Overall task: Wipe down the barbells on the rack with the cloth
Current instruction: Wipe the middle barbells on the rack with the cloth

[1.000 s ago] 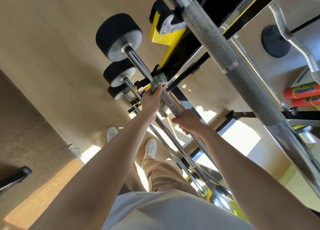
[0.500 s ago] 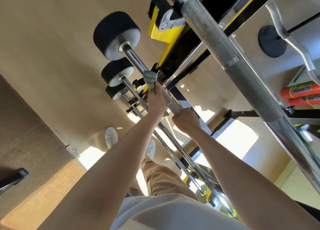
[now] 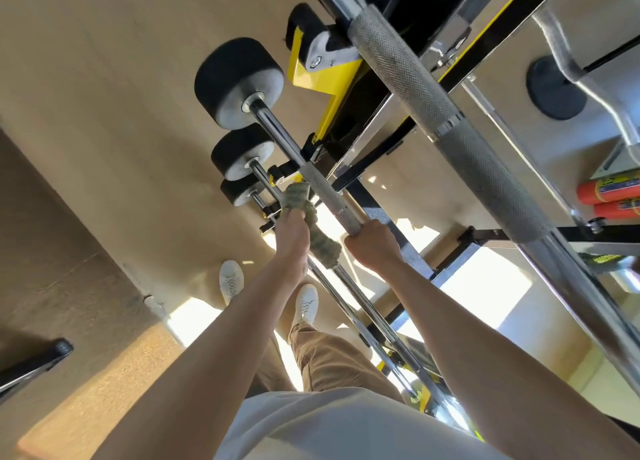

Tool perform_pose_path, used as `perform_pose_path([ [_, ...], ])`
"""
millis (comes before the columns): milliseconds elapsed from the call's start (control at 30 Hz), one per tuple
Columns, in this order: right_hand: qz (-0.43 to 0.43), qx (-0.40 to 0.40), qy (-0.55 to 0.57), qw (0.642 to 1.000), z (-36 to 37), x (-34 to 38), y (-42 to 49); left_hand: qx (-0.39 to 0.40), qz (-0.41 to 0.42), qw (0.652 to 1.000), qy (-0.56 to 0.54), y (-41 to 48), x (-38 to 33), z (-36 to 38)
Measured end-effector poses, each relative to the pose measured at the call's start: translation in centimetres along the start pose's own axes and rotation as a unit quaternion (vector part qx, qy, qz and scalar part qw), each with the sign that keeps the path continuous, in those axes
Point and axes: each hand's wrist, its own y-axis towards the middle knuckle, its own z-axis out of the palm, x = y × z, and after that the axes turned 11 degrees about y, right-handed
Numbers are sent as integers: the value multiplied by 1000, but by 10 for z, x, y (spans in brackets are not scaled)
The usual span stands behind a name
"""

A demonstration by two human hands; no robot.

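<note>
Three fixed-weight barbells with black round heads lie stacked on the yellow and black rack (image 3: 325, 82). My right hand (image 3: 372, 246) grips the knurled shaft of the top barbell (image 3: 277, 130). My left hand (image 3: 292, 232) holds a grey-green cloth (image 3: 323, 243) that is bunched round the chrome shaft of the second barbell (image 3: 242, 153), just below the top one. The cloth reaches from near the rack's cradle to past my knuckles. The third barbell (image 3: 239, 193) sits lowest, its shaft mostly hidden behind my left hand.
A thick knurled bar (image 3: 433, 96) crosses close to the camera at upper right. Behind it are a curl bar (image 3: 588, 82), a black disc (image 3: 554, 89) and orange rolls (image 3: 609, 194). My white shoes (image 3: 232, 279) stand on the tan floor. A black bar end (image 3: 52, 354) lies lower left.
My left hand has taken the cloth off the top barbell's shaft and now has it on the bar just below, closer to me. My right hand keeps its grip on the top bar.
</note>
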Motion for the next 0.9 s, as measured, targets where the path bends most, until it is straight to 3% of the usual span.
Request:
perform_pose_path([
  [200, -24, 18, 17, 999, 1, -8, 6, -109, 237, 965, -8, -5, -20, -3],
  [300, -27, 84, 113, 990, -6, -13, 4, -208, 328, 911, 137, 15, -30, 11],
  [400, -23, 164, 173, 971, -15, -24, 0, -182, 362, 885, 228, 29, -13, 24],
  [500, 5, 183, 173, 968, -15, -41, -8, -229, 431, 824, 288, 32, 13, 25],
  [733, 0, 129, 139, 982, -10, -47, -11, -153, 449, 828, 299, 12, 38, 29],
  [900, -14, 67, 31, 997, -5, -42, -13, -255, 318, 884, 231, 29, -22, 27],
])
